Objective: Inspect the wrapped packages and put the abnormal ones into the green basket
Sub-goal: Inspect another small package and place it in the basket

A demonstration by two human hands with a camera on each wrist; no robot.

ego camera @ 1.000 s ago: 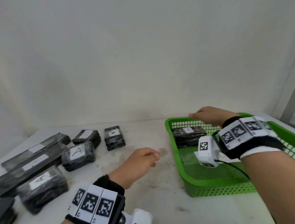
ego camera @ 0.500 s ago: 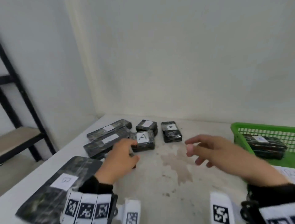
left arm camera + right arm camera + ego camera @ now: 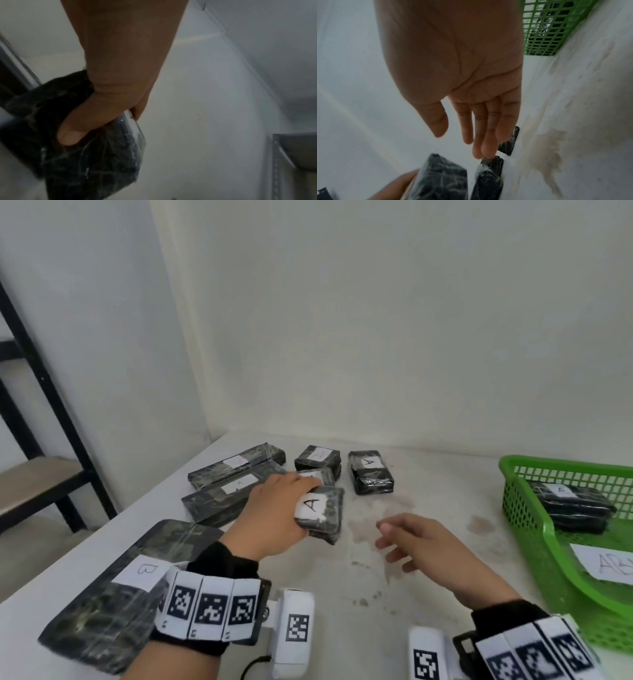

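Note:
My left hand [image 3: 274, 515] grips a small black wrapped package [image 3: 323, 513] with a white label marked A, lifted and tilted above the table; in the left wrist view the thumb [image 3: 82, 125] curls round the same package [image 3: 96, 159]. My right hand [image 3: 414, 542] hovers open just right of it, fingers [image 3: 488, 128] straight and holding nothing. The green basket [image 3: 534, 539] stands at the right with one black package [image 3: 572, 508] inside and a white paper label [image 3: 606, 566].
Two small A-labelled packages [image 3: 370, 472] [image 3: 318, 458] and two long ones [image 3: 236, 467] [image 3: 222, 498] lie at the back of the white table [image 3: 394, 594]. A large flat package marked B [image 3: 126, 587] lies front left. A black shelf frame [image 3: 44, 412] stands left of the table.
The view swung left from the basket. My left hand reached the pile, took hold of an A package and lifted it. My right hand left the basket and came over beside it.

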